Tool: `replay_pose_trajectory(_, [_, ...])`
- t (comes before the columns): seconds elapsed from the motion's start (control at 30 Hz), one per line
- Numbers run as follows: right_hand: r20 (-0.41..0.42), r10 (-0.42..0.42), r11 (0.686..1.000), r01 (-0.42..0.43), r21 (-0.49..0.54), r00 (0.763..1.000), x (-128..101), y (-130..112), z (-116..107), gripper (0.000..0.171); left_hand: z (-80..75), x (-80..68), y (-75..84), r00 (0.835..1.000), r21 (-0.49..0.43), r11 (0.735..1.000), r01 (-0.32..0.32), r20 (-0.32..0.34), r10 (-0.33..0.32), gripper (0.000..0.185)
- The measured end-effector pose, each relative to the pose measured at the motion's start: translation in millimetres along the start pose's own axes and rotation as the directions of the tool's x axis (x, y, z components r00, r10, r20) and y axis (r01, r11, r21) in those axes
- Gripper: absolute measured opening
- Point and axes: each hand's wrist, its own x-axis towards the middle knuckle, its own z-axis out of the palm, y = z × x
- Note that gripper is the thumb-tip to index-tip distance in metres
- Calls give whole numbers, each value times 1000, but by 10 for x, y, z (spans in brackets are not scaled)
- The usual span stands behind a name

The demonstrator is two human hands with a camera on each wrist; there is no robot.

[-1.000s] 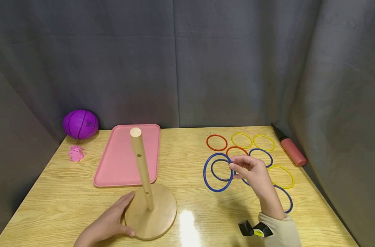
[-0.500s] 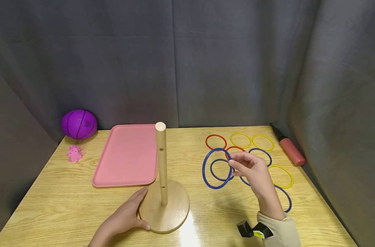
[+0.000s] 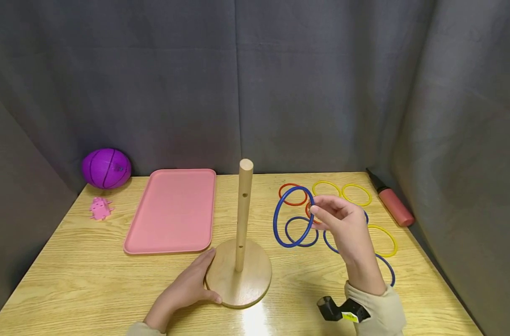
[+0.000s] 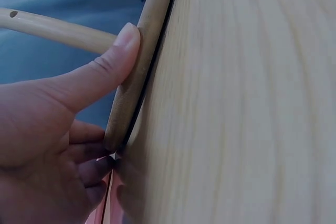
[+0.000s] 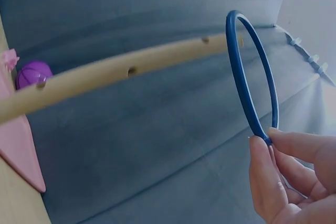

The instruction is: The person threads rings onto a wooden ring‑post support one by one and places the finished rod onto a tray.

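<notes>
A wooden stand has a round base [image 3: 255, 284] and an upright post [image 3: 243, 210] with drilled holes. My left hand [image 3: 192, 282] grips the left side of the base, its thumb at the near rim and its fingers farther back. In the left wrist view the thumb [image 4: 107, 69] presses over the base's edge. My right hand [image 3: 345, 226] pinches a blue ring [image 3: 275, 221] between thumb and fingertips. The ring is held up on edge, right of the post and apart from it. In the right wrist view, the post [image 5: 157, 64] runs behind the blue ring [image 5: 241, 85].
Several red, yellow [image 3: 357, 206] and blue rings lie on the table at right, partly hidden by my right hand. Beyond them is a pink hand pump [image 3: 396, 207]. At left are a pink tray [image 3: 171, 210], a small pink toy [image 3: 101, 208] and a purple ball [image 3: 106, 168].
My left hand has slid the stand to the right, away from the tray's front, and its post stands straighter in view. My right hand has raised the blue ring slightly.
</notes>
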Motion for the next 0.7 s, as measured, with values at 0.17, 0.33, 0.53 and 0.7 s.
replay_pose_trajectory(0.17, [-2, -3, 998, 3, 57, 1000, 40, -96, 78, 19, 74, 63, 34, 1000, 8, 1000, 11, -17, -11, 121])
replay_pose_trajectory(0.33, [1, -27, 994, 27, 101, 1000, 111, -181, 170, 20, 131, 111, 62, 999, 0, 1000, 5, -34, -5, 122])
replay_pose_trajectory(0.53, [-20, -54, 985, 57, 166, 998, 204, -268, 287, 17, 174, 133, 80, 999, -34, 999, 10, -42, -12, 122])
replay_pose_trajectory(0.7, [-49, -48, 971, 58, 231, 998, 282, -327, 388, 11, 213, 165, 60, 999, -37, 999, -3, -54, 1, 122])
